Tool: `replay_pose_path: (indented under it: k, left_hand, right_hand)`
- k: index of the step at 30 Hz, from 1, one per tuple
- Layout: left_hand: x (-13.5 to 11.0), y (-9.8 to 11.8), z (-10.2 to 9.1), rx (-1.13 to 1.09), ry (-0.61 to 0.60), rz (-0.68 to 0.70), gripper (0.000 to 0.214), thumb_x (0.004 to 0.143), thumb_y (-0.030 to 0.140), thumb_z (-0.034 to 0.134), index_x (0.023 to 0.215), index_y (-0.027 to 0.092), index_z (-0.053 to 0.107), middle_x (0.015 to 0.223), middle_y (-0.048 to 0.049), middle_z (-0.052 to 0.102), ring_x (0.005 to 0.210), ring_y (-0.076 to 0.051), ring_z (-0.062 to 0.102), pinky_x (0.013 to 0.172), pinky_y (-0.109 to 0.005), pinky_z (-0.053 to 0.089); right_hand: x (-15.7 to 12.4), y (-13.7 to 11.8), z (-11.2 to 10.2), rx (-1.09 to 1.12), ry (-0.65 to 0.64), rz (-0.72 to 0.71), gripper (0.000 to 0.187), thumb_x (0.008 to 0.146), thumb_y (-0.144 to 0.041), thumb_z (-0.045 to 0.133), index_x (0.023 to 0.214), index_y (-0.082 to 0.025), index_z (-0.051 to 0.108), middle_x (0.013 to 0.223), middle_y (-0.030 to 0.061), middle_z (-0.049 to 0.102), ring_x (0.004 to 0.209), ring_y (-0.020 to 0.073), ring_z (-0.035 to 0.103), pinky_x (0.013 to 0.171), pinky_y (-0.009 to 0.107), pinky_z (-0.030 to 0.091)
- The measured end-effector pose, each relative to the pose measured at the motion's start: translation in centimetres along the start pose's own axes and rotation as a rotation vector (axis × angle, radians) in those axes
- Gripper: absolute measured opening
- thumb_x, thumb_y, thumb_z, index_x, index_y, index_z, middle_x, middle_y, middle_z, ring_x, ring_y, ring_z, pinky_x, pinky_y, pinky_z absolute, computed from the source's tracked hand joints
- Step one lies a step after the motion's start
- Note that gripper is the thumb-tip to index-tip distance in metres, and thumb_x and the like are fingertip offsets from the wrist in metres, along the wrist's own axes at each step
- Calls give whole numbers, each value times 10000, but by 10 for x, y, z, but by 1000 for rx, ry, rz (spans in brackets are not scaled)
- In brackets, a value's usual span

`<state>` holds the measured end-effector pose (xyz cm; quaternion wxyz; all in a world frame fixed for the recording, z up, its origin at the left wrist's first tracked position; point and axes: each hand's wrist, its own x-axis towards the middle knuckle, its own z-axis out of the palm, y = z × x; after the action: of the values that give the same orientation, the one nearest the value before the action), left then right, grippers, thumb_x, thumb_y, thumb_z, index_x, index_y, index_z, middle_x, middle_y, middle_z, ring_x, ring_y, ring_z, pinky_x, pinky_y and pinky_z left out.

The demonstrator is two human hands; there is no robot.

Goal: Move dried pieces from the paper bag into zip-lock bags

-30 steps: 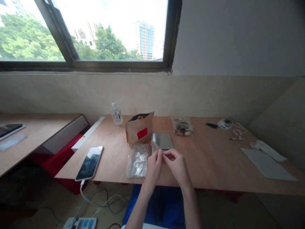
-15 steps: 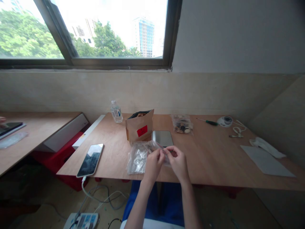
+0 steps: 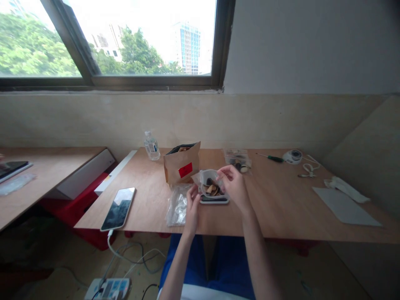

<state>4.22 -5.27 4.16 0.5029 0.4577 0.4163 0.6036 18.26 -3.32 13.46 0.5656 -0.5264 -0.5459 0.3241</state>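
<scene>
A small clear plastic bag (image 3: 210,184) with dark and tan food pieces inside rests on a flat silver scale (image 3: 214,200), hiding most of its top. My right hand (image 3: 233,186) pinches the bag's upper right edge. My left hand (image 3: 192,207) grips its lower left side, close to a crumpled empty-looking clear plastic bag (image 3: 178,207) lying on the table. Behind the hands stands a brown paper bag with a red label (image 3: 181,164), its dark-lined top open with food showing.
A wooden table (image 3: 275,216) holds a phone (image 3: 118,208), water bottle (image 3: 151,146), snack-filled clear bag (image 3: 237,161), screwdriver (image 3: 275,158), white roll (image 3: 292,157), cable, grey sheet (image 3: 345,206) and white cloth (image 3: 343,187). A second desk stands left, with a tablet (image 3: 11,171).
The small bag has dropped from my raised hands onto the scale, and its food now shows. My hands have moved apart, with the right hand farther forward.
</scene>
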Motion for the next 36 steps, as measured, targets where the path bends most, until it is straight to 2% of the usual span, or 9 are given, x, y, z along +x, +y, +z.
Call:
replay_pose_path:
  k: [5, 7, 9, 11, 13, 18, 23, 26, 36]
  left_hand:
    - [5, -5, -6, -337, -233, -153, 469, 749, 332, 574, 1183, 161, 528, 1176, -124, 614, 1121, -293, 565, 960, -484, 423]
    - [3, -1, -9, -382, -227, -170, 507, 727, 302, 637, 1203, 184, 509, 1186, -113, 608, 1141, -306, 554, 948, -494, 440]
    - [2, 1, -13, -389, -171, -174, 526, 724, 291, 677, 1206, 212, 485, 1189, -98, 602, 1129, -299, 564, 918, -490, 471]
    - [4, 0, -15, -361, -104, -161, 489, 727, 305, 694, 1163, 212, 491, 1150, -83, 612, 1075, -275, 596, 886, -477, 501]
    - [8, -3, -18, -306, -73, -128, 442, 730, 325, 696, 1110, 203, 507, 1113, -74, 624, 1019, -251, 620, 858, -460, 522]
    - [24, -16, -35, -54, -9, 11, 386, 708, 377, 684, 1010, 169, 562, 1042, -84, 667, 960, -235, 638, 827, -398, 531]
    - [43, -31, -57, 198, 60, 53, 285, 729, 395, 617, 863, 143, 625, 867, -75, 696, 850, -239, 647, 770, -386, 517]
    - [49, -38, -61, 204, 45, 53, 264, 710, 384, 635, 824, 146, 635, 836, -70, 699, 819, -239, 648, 755, -375, 511]
    - [49, -49, -58, 136, 39, 14, 267, 679, 377, 682, 826, 160, 631, 847, -69, 694, 807, -223, 646, 760, -347, 503]
  right_hand:
    - [20, -14, 9, 7, -333, -5, 262, 813, -467, 550, 808, -206, 531, 641, -32, 608, 389, 88, 458, 384, 212, 347]
    - [28, -19, 12, -107, -355, -92, 199, 821, -401, 556, 805, -203, 558, 681, -19, 628, 479, 106, 521, 458, 223, 400]
    - [32, -27, 15, -246, -298, -248, 116, 810, -312, 580, 824, -197, 584, 770, 6, 642, 640, 129, 579, 580, 239, 445]
    - [31, -37, 18, -324, -273, -389, 68, 804, -238, 581, 853, -193, 597, 853, 24, 636, 759, 140, 589, 670, 247, 452]
    - [29, -46, 20, -341, -371, -442, 69, 818, -189, 552, 857, -192, 608, 868, 23, 637, 776, 137, 592, 689, 242, 448]
    - [32, -39, 29, -400, -720, -396, 89, 787, -190, 611, 864, -189, 656, 882, 29, 670, 802, 170, 614, 694, 256, 445]
    - [48, -10, 42, -378, -942, -332, 347, 794, -365, 639, 1074, -163, 603, 990, 68, 658, 860, 195, 610, 701, 267, 457]
    - [55, 4, 50, -431, -950, -312, 466, 721, -362, 719, 1096, -127, 574, 992, 86, 643, 856, 205, 601, 700, 271, 458]
    - [51, 39, 73, -545, -867, -367, 226, 718, -224, 699, 922, -139, 650, 973, 90, 655, 916, 228, 587, 796, 298, 441]
